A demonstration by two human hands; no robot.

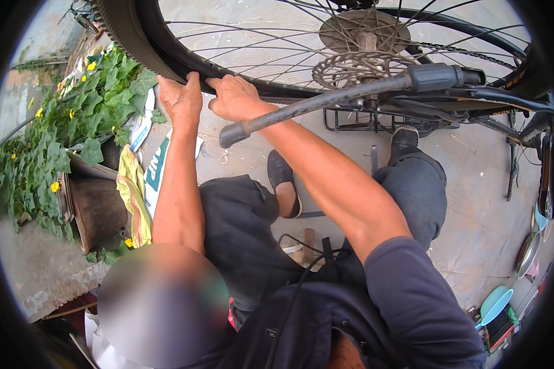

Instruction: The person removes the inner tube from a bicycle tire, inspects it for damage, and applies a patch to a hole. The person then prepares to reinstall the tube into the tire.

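Across the top is a bicycle wheel with a black rim [206, 64], thin spokes and a brake disc [364, 72]. Its black tyre [122, 34] curves down from the upper left. My left hand [181, 100] is closed on the tyre's lower edge, thumb up against the sidewall and other fingers mostly hidden. Just right of it, my right hand [235, 97] has its fingers curled onto the same stretch, close to the rim. A scuffed kickstand [326, 101] with a rubber foot slants over my right forearm.
Leafy plants with yellow flowers [89, 101] grow at the left beside a brown planter [95, 203] and printed sacks [157, 161]. A black rack [351, 120] lies beneath the wheel. At the lower right are a turquoise basin [495, 304] and other basins. My dark shoes [281, 172] rest on the paving.
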